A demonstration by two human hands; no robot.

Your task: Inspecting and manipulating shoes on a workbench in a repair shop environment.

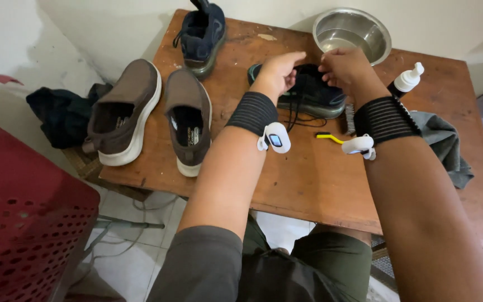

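Dark sneaker (314, 92) sits mid-table, long axis left-right, toe toward the steel bowl (352, 32) side. Both hands are on its top: left hand (279, 70) at the near-left end, right hand (346, 68) over the middle. Fingers curled at the black laces (297, 114); actual pinch hidden, can't tell.

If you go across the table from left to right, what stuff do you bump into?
Brown shoe hanging off the edge → second brown shoe → left hand → right hand → white bottle → grey cloth.
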